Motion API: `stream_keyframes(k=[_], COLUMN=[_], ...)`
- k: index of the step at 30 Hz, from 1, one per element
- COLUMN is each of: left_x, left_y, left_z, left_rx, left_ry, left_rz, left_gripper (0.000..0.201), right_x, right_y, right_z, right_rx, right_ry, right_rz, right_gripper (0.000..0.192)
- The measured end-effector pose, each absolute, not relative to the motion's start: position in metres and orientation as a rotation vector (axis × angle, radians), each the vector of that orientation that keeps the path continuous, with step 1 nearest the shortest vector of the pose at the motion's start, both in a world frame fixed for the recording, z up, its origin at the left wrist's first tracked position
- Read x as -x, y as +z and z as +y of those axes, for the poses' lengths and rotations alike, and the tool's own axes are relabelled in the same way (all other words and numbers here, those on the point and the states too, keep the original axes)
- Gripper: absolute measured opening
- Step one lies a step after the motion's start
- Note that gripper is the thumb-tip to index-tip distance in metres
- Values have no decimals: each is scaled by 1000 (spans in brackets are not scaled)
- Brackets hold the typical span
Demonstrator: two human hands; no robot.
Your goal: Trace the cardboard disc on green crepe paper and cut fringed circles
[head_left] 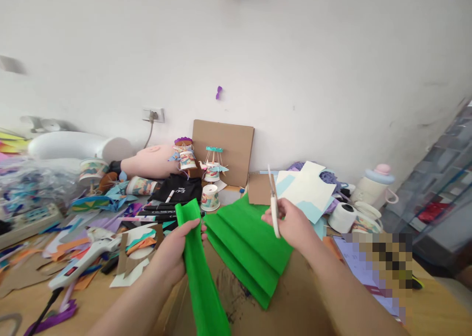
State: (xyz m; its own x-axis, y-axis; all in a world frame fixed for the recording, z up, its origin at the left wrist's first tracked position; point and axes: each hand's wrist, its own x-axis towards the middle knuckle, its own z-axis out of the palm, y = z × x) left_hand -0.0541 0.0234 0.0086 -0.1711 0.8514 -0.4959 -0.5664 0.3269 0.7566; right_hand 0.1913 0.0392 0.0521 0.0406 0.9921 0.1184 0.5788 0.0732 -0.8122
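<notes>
My left hand [176, 251] grips a long folded strip of green crepe paper [201, 282], thumb on top near its upper end. The strip hangs down toward the bottom edge of the view. In my right hand [291, 223] is a pair of scissors [274, 206] with white handles, blades pointing up and away. A wider sheet of green crepe paper [254, 242] with fold lines lies between my hands, on a brown cardboard sheet [295, 301] with dark smears. The scissors are above that sheet's right part.
A white glue gun [83, 262] and paper scraps lie at left. Black markers [162, 213], a decorated paper cup [210, 197] and a small cup carousel [214, 166] stand behind. White paper pieces [306, 188], a white thread spool [342, 218] and a bottle [373, 184] are at right.
</notes>
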Motion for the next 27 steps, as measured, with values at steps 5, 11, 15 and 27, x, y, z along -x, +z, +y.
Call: stream_keyframes(k=[5, 11, 15, 27], left_x=[53, 52, 57, 59], left_y=[21, 13, 8, 18], left_z=[13, 11, 9, -7], left_rx=[-214, -246, -237, -202], left_ry=[1239, 1198, 1225, 1285], left_rz=[1187, 1194, 1195, 1171], left_gripper=[24, 24, 23, 19], right_x=[-189, -160, -159, -228], right_y=[4, -13, -4, 44], right_z=[20, -7, -5, 67], right_rx=[1872, 1745, 1913, 2085], right_ry=[266, 162, 96, 24], right_rz=[-2147, -2272, -2253, -1757], right_gripper=[38, 35, 9, 15])
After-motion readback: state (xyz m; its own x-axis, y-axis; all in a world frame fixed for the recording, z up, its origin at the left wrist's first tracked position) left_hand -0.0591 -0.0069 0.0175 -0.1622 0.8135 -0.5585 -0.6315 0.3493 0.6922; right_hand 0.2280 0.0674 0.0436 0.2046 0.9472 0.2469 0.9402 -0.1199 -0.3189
